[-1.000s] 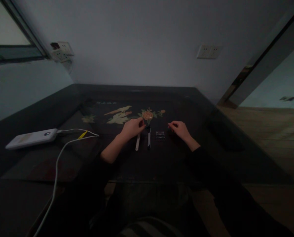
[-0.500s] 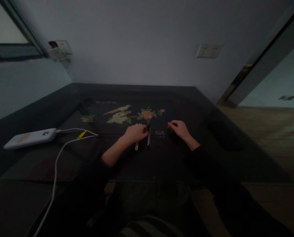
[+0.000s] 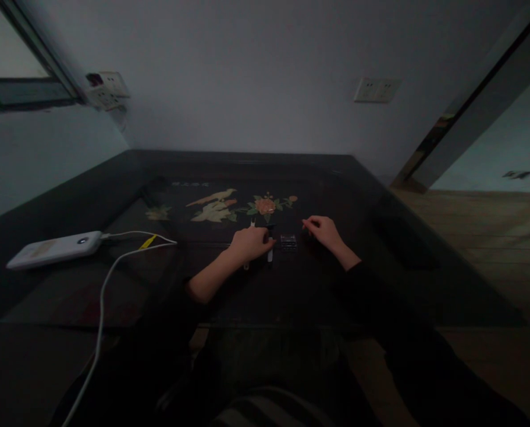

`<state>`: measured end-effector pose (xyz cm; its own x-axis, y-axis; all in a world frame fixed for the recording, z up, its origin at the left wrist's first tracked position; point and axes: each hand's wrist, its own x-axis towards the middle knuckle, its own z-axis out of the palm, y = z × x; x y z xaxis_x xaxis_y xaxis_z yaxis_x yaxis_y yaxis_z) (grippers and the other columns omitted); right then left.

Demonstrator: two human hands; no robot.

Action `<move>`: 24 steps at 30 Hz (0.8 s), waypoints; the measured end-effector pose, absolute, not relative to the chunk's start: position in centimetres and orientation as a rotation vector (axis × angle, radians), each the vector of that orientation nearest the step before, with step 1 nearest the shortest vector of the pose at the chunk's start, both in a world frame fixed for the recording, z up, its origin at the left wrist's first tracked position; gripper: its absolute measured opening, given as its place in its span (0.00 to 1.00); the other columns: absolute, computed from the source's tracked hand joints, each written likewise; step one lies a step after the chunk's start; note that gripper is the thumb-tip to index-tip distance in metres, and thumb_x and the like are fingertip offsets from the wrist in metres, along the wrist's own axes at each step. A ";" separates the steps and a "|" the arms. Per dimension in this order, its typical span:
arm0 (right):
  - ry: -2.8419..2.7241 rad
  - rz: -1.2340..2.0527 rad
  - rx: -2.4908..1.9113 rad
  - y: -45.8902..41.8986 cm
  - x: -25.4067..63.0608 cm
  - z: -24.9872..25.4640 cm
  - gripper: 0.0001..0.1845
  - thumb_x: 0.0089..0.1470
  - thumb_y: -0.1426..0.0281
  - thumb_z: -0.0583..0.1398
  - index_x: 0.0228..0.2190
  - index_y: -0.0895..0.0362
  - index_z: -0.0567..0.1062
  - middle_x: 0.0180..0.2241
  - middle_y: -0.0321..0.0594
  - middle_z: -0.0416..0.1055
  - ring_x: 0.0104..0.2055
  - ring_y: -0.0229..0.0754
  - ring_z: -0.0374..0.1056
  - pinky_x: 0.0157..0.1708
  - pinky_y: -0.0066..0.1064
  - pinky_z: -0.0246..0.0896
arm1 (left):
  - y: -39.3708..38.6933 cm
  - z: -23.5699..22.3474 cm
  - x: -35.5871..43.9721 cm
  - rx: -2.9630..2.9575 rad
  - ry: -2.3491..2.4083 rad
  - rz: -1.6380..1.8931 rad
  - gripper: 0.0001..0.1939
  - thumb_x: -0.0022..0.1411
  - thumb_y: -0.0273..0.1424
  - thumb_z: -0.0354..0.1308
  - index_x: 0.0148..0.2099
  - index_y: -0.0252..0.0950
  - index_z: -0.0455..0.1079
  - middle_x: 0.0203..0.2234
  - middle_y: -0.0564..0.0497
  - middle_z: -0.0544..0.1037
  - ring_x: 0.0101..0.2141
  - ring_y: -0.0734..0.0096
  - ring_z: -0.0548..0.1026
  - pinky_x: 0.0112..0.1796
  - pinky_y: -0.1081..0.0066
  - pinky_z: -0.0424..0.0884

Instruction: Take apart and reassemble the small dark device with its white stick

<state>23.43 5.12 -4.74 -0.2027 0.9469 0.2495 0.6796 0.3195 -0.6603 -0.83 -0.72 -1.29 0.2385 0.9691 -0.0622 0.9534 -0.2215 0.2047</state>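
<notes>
My left hand [image 3: 248, 244] lies on the dark inlaid table [image 3: 291, 290], fingers curled over two slender tools. The tips of the tools poke out beyond the knuckles, and the white end of one tool [image 3: 270, 256] shows below the fingers. The end of the other tool [image 3: 246, 266] peeks out under the wrist. A small clear box [image 3: 288, 241] sits just to the right of that hand. My right hand [image 3: 323, 232] rests right of the box, thumb and forefinger pinched on something thin that is too small to name.
A white power bank [image 3: 54, 249] lies at the left with a white cable [image 3: 99, 314] running toward me and a yellow tag [image 3: 148, 242] on it. Wall sockets [image 3: 376, 90] sit above the table's far edge. Wooden floor [image 3: 482, 237] drops off to the right.
My left hand slid right and toward me, from beside the tools' tips to lying over both tools. The right hand has barely moved.
</notes>
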 end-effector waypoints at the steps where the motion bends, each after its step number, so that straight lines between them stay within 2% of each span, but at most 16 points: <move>1: -1.967 0.550 -1.430 5.1 23.4 -4.8 0.19 0.55 0.58 0.54 0.23 0.57 0.75 0.18 0.37 0.68 0.22 0.38 0.62 0.25 0.29 0.51 | -0.8 -1.3 -0.7 2.312 1.827 0.122 0.20 0.60 0.49 0.48 0.36 0.39 0.72 0.32 0.44 0.78 0.36 0.55 0.77 0.35 0.64 0.68; 11: -1.975 0.537 -1.426 5.1 23.3 -4.7 0.19 0.55 0.60 0.54 0.24 0.58 0.76 0.18 0.37 0.68 0.22 0.38 0.63 0.25 0.28 0.50 | -1.6 -1.1 0.1 2.246 1.927 0.129 0.20 0.59 0.46 0.49 0.36 0.37 0.73 0.33 0.43 0.79 0.37 0.56 0.77 0.36 0.65 0.70; 16: -1.983 0.526 -1.439 4.9 23.3 -4.4 0.18 0.56 0.60 0.55 0.23 0.58 0.76 0.18 0.37 0.69 0.22 0.39 0.63 0.25 0.29 0.50 | -1.3 -1.2 -0.2 2.179 1.933 0.338 0.16 0.58 0.43 0.51 0.34 0.36 0.73 0.30 0.44 0.79 0.34 0.57 0.77 0.33 0.67 0.68; 20: -1.971 0.532 -1.439 4.8 23.2 -4.3 0.18 0.55 0.60 0.55 0.23 0.58 0.76 0.18 0.37 0.68 0.22 0.38 0.63 0.25 0.29 0.50 | -0.7 -1.3 -0.3 2.033 1.714 0.617 0.12 0.57 0.39 0.54 0.31 0.35 0.69 0.27 0.47 0.78 0.30 0.65 0.75 0.30 0.71 0.67; 24: -1.997 0.482 -1.409 4.6 23.1 -4.2 0.18 0.56 0.60 0.55 0.23 0.58 0.76 0.19 0.37 0.68 0.23 0.38 0.63 0.25 0.29 0.49 | -0.7 -1.1 0.1 1.587 1.293 0.812 0.09 0.61 0.36 0.51 0.33 0.35 0.62 0.20 0.52 0.75 0.21 0.73 0.72 0.24 0.75 0.65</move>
